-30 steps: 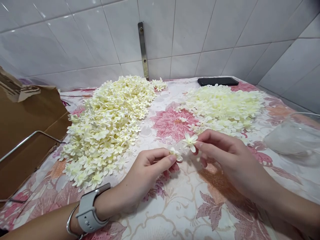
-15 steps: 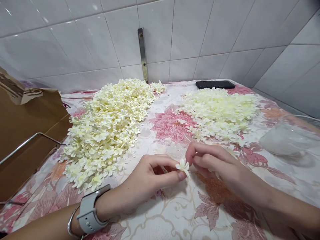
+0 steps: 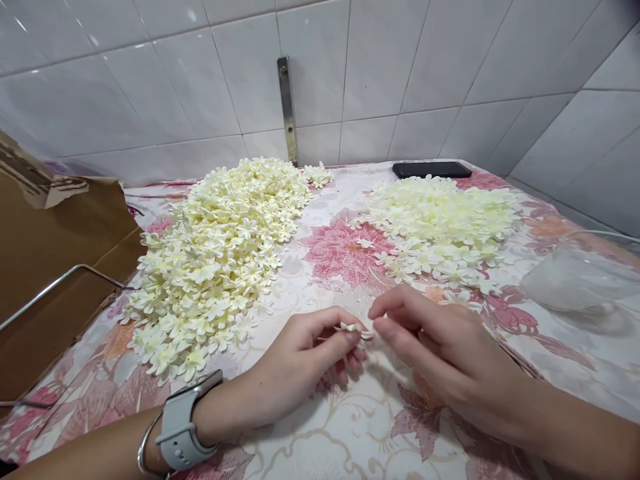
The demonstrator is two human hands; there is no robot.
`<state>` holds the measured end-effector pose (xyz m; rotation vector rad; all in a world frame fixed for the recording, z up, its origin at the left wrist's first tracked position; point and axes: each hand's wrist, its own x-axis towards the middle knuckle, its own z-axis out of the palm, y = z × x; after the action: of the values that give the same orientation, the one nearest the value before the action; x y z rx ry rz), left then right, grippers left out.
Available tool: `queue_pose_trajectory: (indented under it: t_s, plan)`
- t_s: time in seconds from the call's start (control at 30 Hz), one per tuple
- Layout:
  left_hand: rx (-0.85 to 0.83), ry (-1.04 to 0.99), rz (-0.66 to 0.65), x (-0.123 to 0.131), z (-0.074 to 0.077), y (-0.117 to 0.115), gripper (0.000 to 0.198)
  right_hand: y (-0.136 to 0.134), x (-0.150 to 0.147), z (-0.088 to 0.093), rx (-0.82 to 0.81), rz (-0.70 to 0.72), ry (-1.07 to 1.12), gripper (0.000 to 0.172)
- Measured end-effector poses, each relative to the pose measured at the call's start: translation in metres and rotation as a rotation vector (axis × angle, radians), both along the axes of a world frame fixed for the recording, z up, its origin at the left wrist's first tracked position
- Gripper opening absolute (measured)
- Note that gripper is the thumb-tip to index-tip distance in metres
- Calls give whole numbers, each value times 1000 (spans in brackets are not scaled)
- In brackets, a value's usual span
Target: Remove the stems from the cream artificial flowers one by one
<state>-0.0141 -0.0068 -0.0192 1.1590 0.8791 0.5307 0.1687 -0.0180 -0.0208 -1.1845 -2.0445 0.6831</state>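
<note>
Between the thumb and fingers of my left hand is a small white artificial flower, turned nearly edge-on. Close to its right side, the thumb and index finger of my right hand come together in a pinch. A tiny pale bit may show at those fingertips, too small to name. To the left lies a tall heap of cream-white flowers. Beyond my right hand spreads a flatter pile of pale flower petals pieces. One loose white flower piece rests between the two piles.
A floral tablecloth covers the table. At left stands an open cardboard box with a bent metal rod before it. A black phone lies at the back, by the tiled wall. A clear plastic bag sits at right.
The flower in my left hand has tipped from facing me to nearly edge-on. My right hand has rolled over and shifted slightly, its fingertips still close to the flower.
</note>
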Motion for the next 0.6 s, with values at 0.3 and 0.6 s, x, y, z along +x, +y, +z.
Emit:
queue_pose_trajectory:
  t_s: [0.3,0.6]
  plan:
    - [69,74,15,-1,4,-1,39,3,0,3,-309,30,17,33]
    - [230,185,-119,-4,5,2,54,2,1,5,-728,220,229,30]
